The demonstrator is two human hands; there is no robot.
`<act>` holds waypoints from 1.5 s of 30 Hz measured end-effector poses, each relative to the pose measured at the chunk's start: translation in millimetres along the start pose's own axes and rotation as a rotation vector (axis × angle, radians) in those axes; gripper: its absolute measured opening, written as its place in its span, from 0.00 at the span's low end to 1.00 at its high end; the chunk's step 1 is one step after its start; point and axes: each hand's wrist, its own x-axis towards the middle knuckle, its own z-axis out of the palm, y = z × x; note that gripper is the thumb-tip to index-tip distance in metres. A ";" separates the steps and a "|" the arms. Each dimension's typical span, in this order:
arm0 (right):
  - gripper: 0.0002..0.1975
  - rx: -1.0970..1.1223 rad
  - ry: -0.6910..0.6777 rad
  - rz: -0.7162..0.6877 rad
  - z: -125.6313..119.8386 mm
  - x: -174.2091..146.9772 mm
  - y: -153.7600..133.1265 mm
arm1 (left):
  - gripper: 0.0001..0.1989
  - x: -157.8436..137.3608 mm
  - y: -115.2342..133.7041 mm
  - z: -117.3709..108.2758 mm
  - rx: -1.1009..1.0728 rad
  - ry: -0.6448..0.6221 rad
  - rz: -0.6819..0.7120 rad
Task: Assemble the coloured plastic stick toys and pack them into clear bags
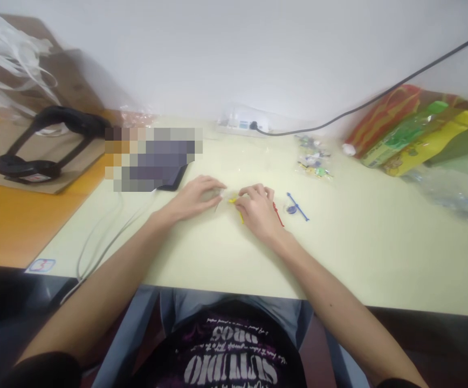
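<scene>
Both of my hands work close together over the pale table (201, 253). My left hand (199, 198) is closed in a pinch, with a small clear or whitish bit at the fingertips, too small to name. Bent inward, the fingers of my right hand (258, 210) close on a small yellow plastic piece (232, 200); part of it is hidden under the hand. Just right of that hand lies a thin red plastic stick (278, 214). Farther right are a thin blue plastic stick (297, 207) and a small round dark-blue piece (291, 210) beside it.
Clear bags of small coloured parts (315, 159) lie at the back right, near a green bottle (406, 134) and a yellow packet (436, 143). A dark tablet-like device (173, 178) lies left. White cables (108, 248) cross the left side; a black frame (50, 143) stands beyond.
</scene>
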 end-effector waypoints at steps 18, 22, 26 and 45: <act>0.09 -0.051 0.000 -0.016 -1.9 2.6 -4.8 | 0.10 4.6 22.1 17.7 0.152 0.107 0.217; 0.09 -0.022 0.018 -0.025 -4.0 1.5 -2.4 | 0.11 2.8 18.6 11.7 0.156 0.049 0.221; 0.08 0.025 0.044 -0.004 -9.0 0.2 0.0 | 0.10 2.7 17.2 7.7 0.150 0.018 0.193; 0.04 0.669 0.311 0.227 -26.5 1.5 -7.7 | 0.17 3.9 29.5 10.1 -0.536 0.369 -0.089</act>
